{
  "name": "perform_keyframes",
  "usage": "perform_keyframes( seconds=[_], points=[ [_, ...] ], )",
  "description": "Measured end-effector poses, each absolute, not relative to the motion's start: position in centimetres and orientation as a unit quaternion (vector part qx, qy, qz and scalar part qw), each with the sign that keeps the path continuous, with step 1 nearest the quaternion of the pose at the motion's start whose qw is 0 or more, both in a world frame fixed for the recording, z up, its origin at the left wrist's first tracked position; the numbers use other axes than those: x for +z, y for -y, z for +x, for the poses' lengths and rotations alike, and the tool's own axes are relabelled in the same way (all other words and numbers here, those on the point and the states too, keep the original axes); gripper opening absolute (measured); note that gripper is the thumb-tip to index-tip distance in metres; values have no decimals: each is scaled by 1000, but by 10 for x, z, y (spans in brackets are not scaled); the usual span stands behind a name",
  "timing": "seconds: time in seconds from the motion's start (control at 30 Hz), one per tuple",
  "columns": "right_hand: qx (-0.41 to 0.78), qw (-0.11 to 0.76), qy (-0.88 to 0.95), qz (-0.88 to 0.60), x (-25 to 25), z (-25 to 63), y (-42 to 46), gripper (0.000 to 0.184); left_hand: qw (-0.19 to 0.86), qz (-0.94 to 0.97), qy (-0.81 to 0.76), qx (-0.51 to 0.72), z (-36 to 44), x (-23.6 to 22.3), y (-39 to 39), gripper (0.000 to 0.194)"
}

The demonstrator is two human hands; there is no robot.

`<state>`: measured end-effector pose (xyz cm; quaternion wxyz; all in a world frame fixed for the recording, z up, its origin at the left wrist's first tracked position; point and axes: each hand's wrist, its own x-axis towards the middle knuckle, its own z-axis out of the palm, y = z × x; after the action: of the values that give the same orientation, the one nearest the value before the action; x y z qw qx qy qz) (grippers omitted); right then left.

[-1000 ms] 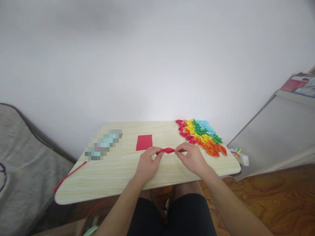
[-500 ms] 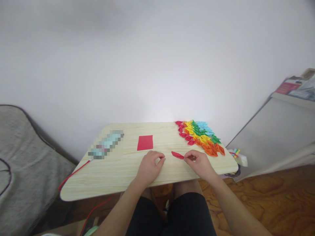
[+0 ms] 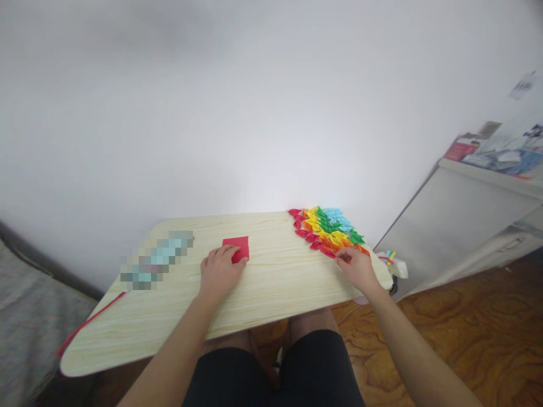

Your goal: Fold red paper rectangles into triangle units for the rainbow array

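My left hand (image 3: pixel 221 272) rests over a square of red paper (image 3: pixel 242 244), its thumb and fingers apart on the sheet and covering its lower left part. At the right, my right hand (image 3: pixel 357 268) is closed in a pinch at the near end of a row of folded red paper pieces (image 3: pixel 304 233). Its fingertips touch the end of one folded red paper piece (image 3: pixel 328 253) lying in that row. Beside the row lie folded pieces in yellow (image 3: pixel 314 222), green (image 3: pixel 324 221), light blue (image 3: pixel 335 215) and orange, the orange ones partly hidden by my right hand.
The pale wood-grain table (image 3: pixel 271 294) stands against a white wall (image 3: pixel 254 113). A blurred-out light blue object (image 3: pixel 156 261) with a red cord (image 3: pixel 93 320) lies at the left. To the right stands a white cabinet (image 3: pixel 458 226) with items on top.
My right hand has carried the folded red piece rightward to the end of the red row. My left hand has moved left onto the red paper square. The view has shifted slightly right.
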<state>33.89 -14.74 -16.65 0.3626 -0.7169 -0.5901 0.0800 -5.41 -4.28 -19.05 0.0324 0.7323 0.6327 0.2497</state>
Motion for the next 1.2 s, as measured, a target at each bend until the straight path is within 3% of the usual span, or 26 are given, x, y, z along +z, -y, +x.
perform_keyframes(
  seconds=[0.53,1.2],
  points=[
    [115,312,666,-667,-172,315,129,17,39,725,-636,261,-53,-186,55,30],
    [41,244,692,-678,-173,350,119,18,51,719,-641,265,-54,-185,49,28]
  ],
)
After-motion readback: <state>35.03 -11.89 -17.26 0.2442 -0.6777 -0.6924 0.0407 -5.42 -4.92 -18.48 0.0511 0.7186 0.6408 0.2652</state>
